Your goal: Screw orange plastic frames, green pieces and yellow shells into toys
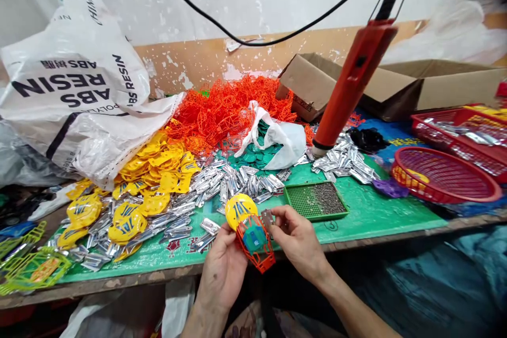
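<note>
Both of my hands are closest, just off the front edge of the table (356, 206). My left hand (224, 269) is closed around an orange wire cage (257, 245) with a yellow disc (240, 208) seated at its top and a blue-green piece showing inside it. My right hand (299, 240) pinches a small silver piece (267, 217) between thumb and fingertips, touching the cage's upper right side.

Just beyond my right hand lies a green tray (315, 200) of small dark bits. Silver pieces (233, 182) are strewn across the green tabletop, with a heap of yellow discs (158, 169) to the left and a tangle of orange cages (225, 108) behind them. An orange power tool (352, 79) hangs on a black cable (237, 37) above the table. A red basket (443, 177) sits to the right, near a cardboard box (428, 84), and a white resin sack (79, 84) slumps at the left.
</note>
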Tool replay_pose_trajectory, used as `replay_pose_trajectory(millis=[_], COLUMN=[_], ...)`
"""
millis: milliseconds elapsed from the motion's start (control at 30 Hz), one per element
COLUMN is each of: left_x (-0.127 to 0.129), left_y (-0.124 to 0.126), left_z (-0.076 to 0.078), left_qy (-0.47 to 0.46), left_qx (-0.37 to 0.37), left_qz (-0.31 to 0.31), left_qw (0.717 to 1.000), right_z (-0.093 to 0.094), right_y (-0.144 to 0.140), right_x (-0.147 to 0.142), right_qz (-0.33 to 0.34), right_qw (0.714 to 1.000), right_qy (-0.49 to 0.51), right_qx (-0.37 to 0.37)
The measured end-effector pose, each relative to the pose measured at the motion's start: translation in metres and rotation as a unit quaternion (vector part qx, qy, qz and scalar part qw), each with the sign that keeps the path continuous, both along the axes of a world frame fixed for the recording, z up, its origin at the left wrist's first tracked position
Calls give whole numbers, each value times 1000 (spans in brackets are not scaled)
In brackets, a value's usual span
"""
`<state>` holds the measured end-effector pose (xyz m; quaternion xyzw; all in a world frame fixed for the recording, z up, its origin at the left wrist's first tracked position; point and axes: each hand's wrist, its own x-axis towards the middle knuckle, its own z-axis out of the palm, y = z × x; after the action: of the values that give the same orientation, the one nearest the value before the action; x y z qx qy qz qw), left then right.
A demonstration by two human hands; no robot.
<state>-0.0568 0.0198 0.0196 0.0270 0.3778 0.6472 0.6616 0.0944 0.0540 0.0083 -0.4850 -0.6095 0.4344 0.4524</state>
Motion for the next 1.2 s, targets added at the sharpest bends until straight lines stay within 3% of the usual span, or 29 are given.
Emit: replay_pose_trajectory(millis=[200, 433, 667, 800, 1000, 1200], left_x=[7, 9, 7, 6, 4, 6], left_y=[2, 3, 3, 0, -2, 0], left_z=[1, 3, 3, 2, 1, -2], left_qy=[-11, -28, -71, -72, -66, -69], left_qx=[14, -6, -53, -54, -49, -49], left_qz=[15, 20, 24, 11, -6, -6], left_qw=[1000, 999, 996, 996, 997, 996], right_z=[4, 0, 9, 12, 10, 3], right_y=[-12, -21, -25, -27, -27, -27], right_x=[1, -1, 2, 4, 5, 3], right_qz=[-19, -28, -16, 3, 20, -7], right_qw=[971, 931, 931, 949, 962, 954], right_qy=[-96, -122, -95, -62, -22, -27], right_qx=[219, 343, 353, 310, 271, 297])
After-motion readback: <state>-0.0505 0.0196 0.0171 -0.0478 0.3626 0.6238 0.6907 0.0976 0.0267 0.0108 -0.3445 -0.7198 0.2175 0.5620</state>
